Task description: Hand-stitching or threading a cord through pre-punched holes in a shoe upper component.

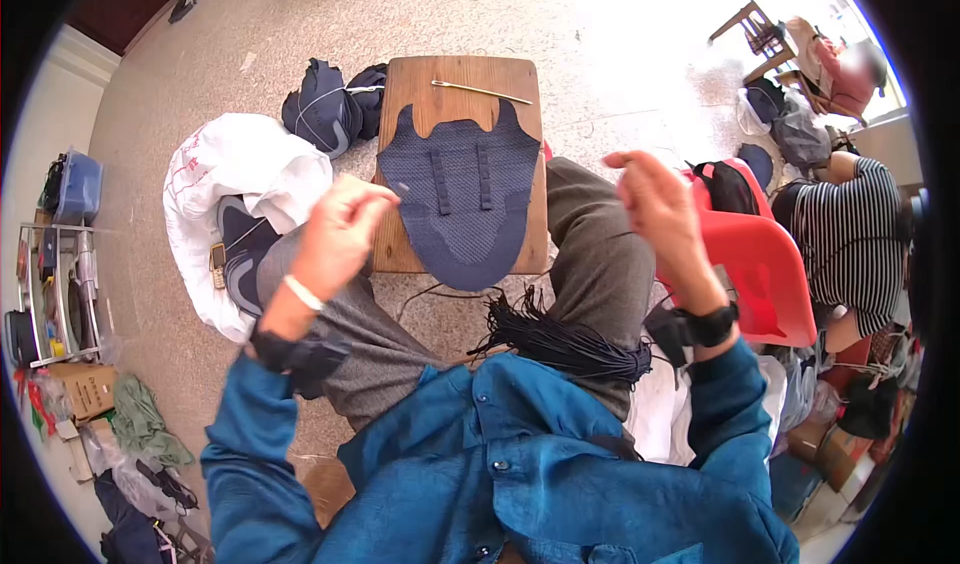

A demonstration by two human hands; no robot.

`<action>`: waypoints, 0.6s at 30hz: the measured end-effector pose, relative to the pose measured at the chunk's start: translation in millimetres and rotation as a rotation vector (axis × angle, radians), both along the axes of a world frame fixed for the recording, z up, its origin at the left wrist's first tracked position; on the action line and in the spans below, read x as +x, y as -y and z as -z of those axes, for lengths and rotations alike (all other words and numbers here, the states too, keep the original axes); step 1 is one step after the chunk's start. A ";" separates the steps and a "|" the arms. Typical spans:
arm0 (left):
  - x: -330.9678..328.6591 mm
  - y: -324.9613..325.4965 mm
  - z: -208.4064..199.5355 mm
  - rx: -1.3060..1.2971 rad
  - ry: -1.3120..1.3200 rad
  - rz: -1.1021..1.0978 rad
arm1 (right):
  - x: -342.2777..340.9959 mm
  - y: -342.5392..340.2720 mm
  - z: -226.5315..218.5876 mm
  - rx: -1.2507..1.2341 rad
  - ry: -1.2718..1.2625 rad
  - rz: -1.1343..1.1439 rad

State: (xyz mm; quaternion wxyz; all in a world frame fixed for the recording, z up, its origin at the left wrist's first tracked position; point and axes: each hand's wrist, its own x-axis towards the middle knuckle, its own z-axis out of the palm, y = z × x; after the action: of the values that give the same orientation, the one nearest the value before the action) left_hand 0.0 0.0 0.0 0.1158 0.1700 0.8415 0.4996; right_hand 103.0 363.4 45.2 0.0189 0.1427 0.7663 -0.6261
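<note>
The left hand (342,226) has its fingertips together, anything pinched there unclear. The dark-blue textured fabric shoe upper (466,239) overhangs the brown wooden tabletop's (455,69) near edge; best steady it flat. The right hand's (660,207) curled grip: closed or not, I cannot tell.

Bright upper-right glare, dark fisheye-curved edges

can see red print (188,170) on the white bag (245,152), bent by folds and too unclear to read; can also see dark print (96,385) on the cardboard box (84,396), too small to read.
</note>
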 end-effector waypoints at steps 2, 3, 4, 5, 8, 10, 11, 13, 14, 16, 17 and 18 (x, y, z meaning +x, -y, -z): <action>7.1 -21.2 29.1 -0.043 -0.202 0.112 | -5.5 35.4 20.2 -0.017 -0.015 0.029; 6.5 -30.6 28.4 -0.114 -0.180 0.130 | -16.9 39.8 33.9 0.022 -0.177 -0.071; 7.3 -35.3 37.3 -0.138 -0.271 0.122 | -26.3 47.9 31.6 0.004 -0.174 -0.108; 5.9 -36.8 43.8 -0.189 -0.360 0.141 | -36.0 56.2 24.7 -0.013 -0.172 -0.146; 2.8 -38.5 46.9 -0.215 -0.378 0.096 | -55.3 68.8 -3.7 -0.220 -0.104 -0.069; 0.6 -37.7 40.5 -0.205 -0.299 0.075 | -59.6 71.3 -21.2 -0.453 -0.054 -0.029; -1.4 -36.8 43.7 -0.207 -0.293 0.074 | -62.6 73.5 -11.7 -0.454 -0.047 -0.029; -3.6 -36.5 45.3 -0.197 -0.283 0.107 | -65.5 78.1 22.2 -0.232 -0.040 -0.125; -6.2 -37.4 46.1 -0.195 -0.282 0.105 | -65.0 80.8 42.9 -0.166 -0.065 -0.159; -9.3 -38.2 45.7 -0.199 -0.284 0.144 | -58.4 95.3 68.5 -0.186 -0.114 -0.215; -10.4 -38.5 45.7 -0.200 -0.282 0.142 | -58.0 101.3 78.3 -0.136 -0.158 -0.262; -11.5 -40.5 45.2 -0.221 -0.306 0.161 | -57.7 106.5 100.9 -0.057 -0.257 -0.276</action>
State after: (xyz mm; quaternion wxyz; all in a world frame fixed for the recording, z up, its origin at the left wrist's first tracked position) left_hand -11.5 40.5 -45.2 0.0441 0.2968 0.8827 0.3617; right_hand 45.3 256.9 -55.8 0.0104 -0.0454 0.7566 -0.6522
